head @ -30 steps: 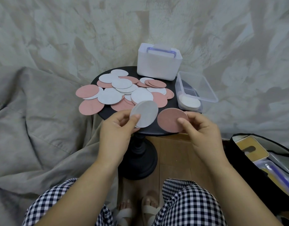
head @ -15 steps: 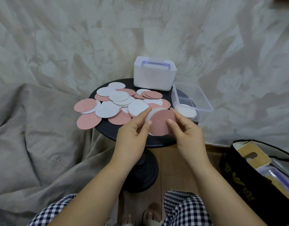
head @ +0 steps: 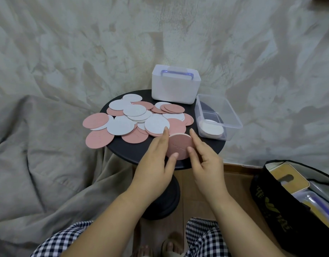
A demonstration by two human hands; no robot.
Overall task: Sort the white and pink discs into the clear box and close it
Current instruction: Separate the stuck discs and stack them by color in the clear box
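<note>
A crumpled grey cloth (head: 39,164) hangs behind the round black table (head: 134,153) and spills down on its left. A black bag (head: 271,206) stands open on the wooden floor, to the right of the table and nearer the person. At the back edge of the table sits a white box (head: 175,88) with a purple handle on its lid. The clear box (head: 232,112) stands lidless on the table's right edge, just beside the white box, and a few white discs (head: 212,129) lie in its near end. The loose discs (head: 156,125), white and pink, overlap in a heap across the left and middle of the table, some of them jutting past its left rim.

Over the near edge of the table, the left hand (head: 156,164) and right hand (head: 204,160) hold the held stack (head: 179,145) between them. It shows a pink face with a white edge at the top. The left fingers lie straight and together along the stack's left edge, with the thumb on its lower edge. The right forefinger runs up the right edge, and the right thumb presses on the pink face.
</note>
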